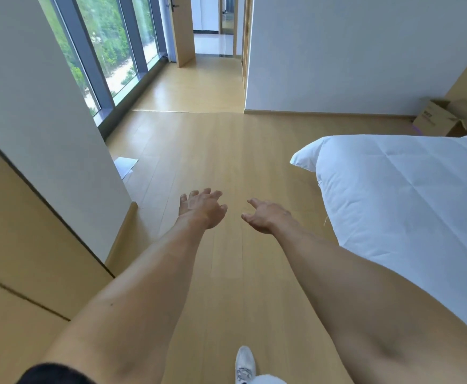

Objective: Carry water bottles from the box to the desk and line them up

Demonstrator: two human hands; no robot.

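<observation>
Our left hand and right hand hold nothing, fingers loose. We walk round bed to box, grab bottles low.

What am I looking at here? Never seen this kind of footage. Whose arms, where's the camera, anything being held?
There is no machine: a person does the job with bare hands. The one picture comes from a wide-angle camera worn on their head, looking forward and down, so the arms reach out from the bottom edge. The left hand and the right hand are both stretched out over the wooden floor with loose fingers. Neither has a grip on anything. A white shoe shows at the bottom. To the right is a bed with a white quilt, and behind it, against the wall, an open cardboard box. A sheet of paper lies on the floor at left, below the tall window. No bottles or desk are visible.
</observation>
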